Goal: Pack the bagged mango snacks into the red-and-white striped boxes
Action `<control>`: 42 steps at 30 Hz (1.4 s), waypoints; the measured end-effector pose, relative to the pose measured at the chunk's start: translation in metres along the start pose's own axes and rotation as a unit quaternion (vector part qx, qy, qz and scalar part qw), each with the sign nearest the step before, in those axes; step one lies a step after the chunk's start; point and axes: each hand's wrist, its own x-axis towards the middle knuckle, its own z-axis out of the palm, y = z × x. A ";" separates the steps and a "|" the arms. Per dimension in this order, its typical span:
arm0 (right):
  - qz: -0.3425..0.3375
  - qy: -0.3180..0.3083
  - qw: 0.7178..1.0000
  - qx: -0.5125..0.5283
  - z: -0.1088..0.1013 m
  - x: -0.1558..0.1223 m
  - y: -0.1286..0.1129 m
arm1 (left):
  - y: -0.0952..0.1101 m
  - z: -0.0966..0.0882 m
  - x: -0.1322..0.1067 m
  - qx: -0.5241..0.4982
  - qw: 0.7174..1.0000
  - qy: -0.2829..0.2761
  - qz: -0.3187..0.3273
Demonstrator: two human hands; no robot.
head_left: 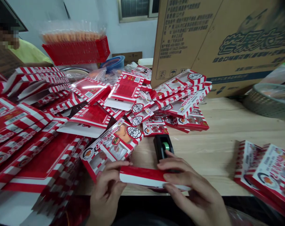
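Two hands: L hand (107, 188) and R hand (191, 185) pinch ends of red-white card sleeve (142, 176); light, stiff stock; hold by edges.

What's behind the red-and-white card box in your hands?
Behind the red-and-white card box, a black tape dispenser with green tape sits on the pale wooden table; your right hand covers its near end.

Left hand (107, 191): bare, slim, long tapering fingers. Right hand (191, 185): bare, same slim shape, long fingers, nails trimmed short. Both forearms (214, 213): bare down to lower edge of view. Dark matte fabric (144, 218): black, along lower edge between forearms, seemingly person's clothing; too dim for seams or markings.
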 end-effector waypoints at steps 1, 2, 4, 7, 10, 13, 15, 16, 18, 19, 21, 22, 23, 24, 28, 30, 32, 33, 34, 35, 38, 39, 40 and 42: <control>-0.029 -0.013 0.998 -0.054 -0.001 0.002 -0.004 | -0.001 -0.001 -0.002 0.025 0.999 -0.010 0.021; -0.053 -0.026 0.992 -0.111 -0.001 0.005 -0.008 | -0.001 -0.003 -0.003 0.040 0.998 -0.019 0.034; -0.083 -0.051 0.974 -0.205 0.001 0.010 -0.018 | -0.001 -0.005 -0.005 0.037 0.998 -0.036 0.031; -0.082 -0.063 0.960 -0.261 0.009 0.013 -0.029 | 0.002 -0.007 -0.007 -0.020 0.999 -0.046 -0.005; -0.074 -0.072 0.962 -0.254 0.014 0.012 -0.033 | 0.006 -0.010 -0.005 -0.035 0.997 -0.063 -0.014; -0.094 -0.095 0.959 -0.251 0.012 0.011 -0.031 | 0.009 -0.019 0.000 0.012 0.991 -0.130 0.003; -0.117 -0.101 0.958 -0.242 0.007 0.012 -0.029 | 0.008 -0.024 0.001 0.028 0.985 -0.169 0.018; -0.120 -0.099 0.961 -0.230 0.004 0.012 -0.027 | 0.006 -0.026 0.001 0.032 0.983 -0.181 0.030; -0.101 -0.100 0.970 -0.195 -0.005 0.012 -0.024 | 0.002 -0.028 -0.001 0.036 0.981 -0.179 0.058; -0.075 -0.097 0.978 -0.171 -0.010 0.010 -0.022 | 0.000 -0.028 -0.001 0.043 0.981 -0.174 0.074; 0.003 -0.086 0.991 -0.101 -0.019 0.005 -0.016 | -0.002 -0.025 -0.002 0.065 0.978 -0.166 0.110; 0.043 -0.070 0.995 -0.058 -0.022 0.002 -0.013 | -0.002 -0.023 -0.001 0.079 0.975 -0.166 0.127; 0.076 -0.052 0.996 -0.015 -0.024 -0.002 -0.010 | -0.002 -0.021 -0.001 0.091 0.971 -0.168 0.141; 0.094 -0.039 0.995 0.022 -0.024 -0.007 -0.007 | -0.001 -0.019 0.000 0.102 0.968 -0.171 0.152; 0.030 -0.062 0.994 0.088 -0.022 -0.022 0.001 | 0.001 -0.014 0.001 0.163 0.957 -0.187 0.153; 0.007 -0.084 0.994 0.075 -0.021 -0.026 0.002 | 0.000 -0.013 -0.001 0.193 0.947 -0.202 0.160; 0.006 -0.095 0.994 0.053 -0.022 -0.028 0.000 | 0.000 -0.011 -0.001 0.201 0.942 -0.212 0.167; -0.001 -0.097 0.994 0.042 -0.022 -0.029 0.000 | 0.001 -0.009 -0.001 0.200 0.942 -0.211 0.166; -0.008 -0.095 0.995 0.031 -0.023 -0.029 -0.001 | 0.002 -0.007 -0.001 0.195 0.944 -0.205 0.167; -0.020 -0.094 0.995 0.020 -0.023 -0.029 0.000 | 0.003 -0.003 0.000 0.188 0.947 -0.196 0.168; -0.010 -0.100 0.995 0.016 -0.025 -0.031 0.004 | 0.005 0.006 0.003 0.178 0.955 -0.155 0.179; 0.014 -0.096 0.995 0.032 -0.025 -0.033 0.006 | 0.005 0.009 0.004 0.180 0.956 -0.144 0.181; 0.040 -0.080 0.995 0.053 -0.026 -0.035 0.009 | 0.005 0.011 0.005 0.182 0.956 -0.136 0.183; 0.076 -0.019 0.993 0.093 -0.027 -0.040 0.013 | 0.004 0.012 0.006 0.188 0.956 -0.132 0.180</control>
